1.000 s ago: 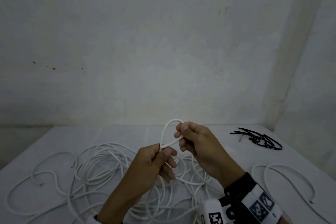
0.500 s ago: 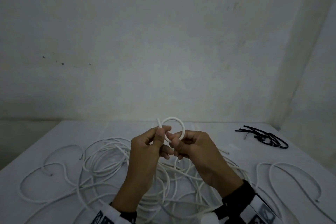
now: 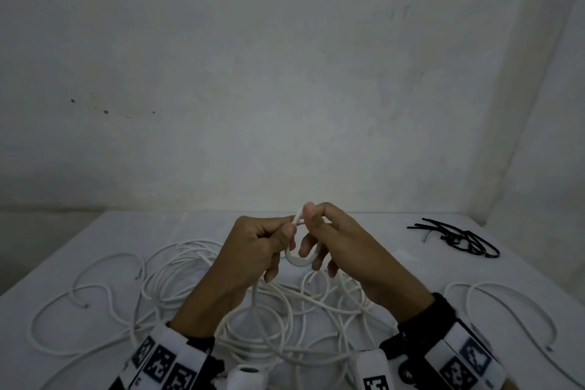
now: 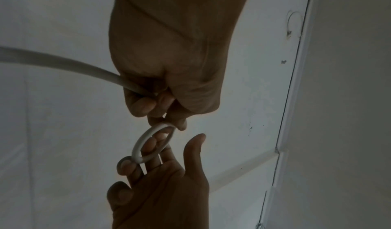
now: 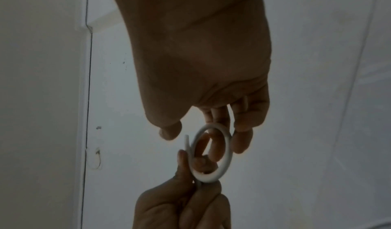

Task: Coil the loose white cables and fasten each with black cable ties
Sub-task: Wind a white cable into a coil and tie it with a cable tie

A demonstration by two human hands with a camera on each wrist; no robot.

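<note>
A small loop of white cable (image 3: 297,261) hangs between my two hands above the table. My left hand (image 3: 285,231) pinches the cable where the loop crosses, thumb on top; in the left wrist view the cable (image 4: 63,63) runs out of that fist. My right hand (image 3: 311,231) has its fingers curled into and around the loop (image 5: 227,149), thumb a little apart from it. The short cable end (image 5: 186,140) sticks up free beside the left thumb. A tangled pile of white cables (image 3: 190,282) lies under my hands. Black cable ties (image 3: 459,237) lie at the back right.
The white table (image 3: 380,231) ends at a grey wall behind and a corner on the right. Another loose white cable (image 3: 512,307) curves along the right side. More strands spread to the left edge (image 3: 53,310).
The loop stood above my fingers before; now it has turned downward and hangs between the hands. My right fingers have moved into it, and both hands sit closer together.
</note>
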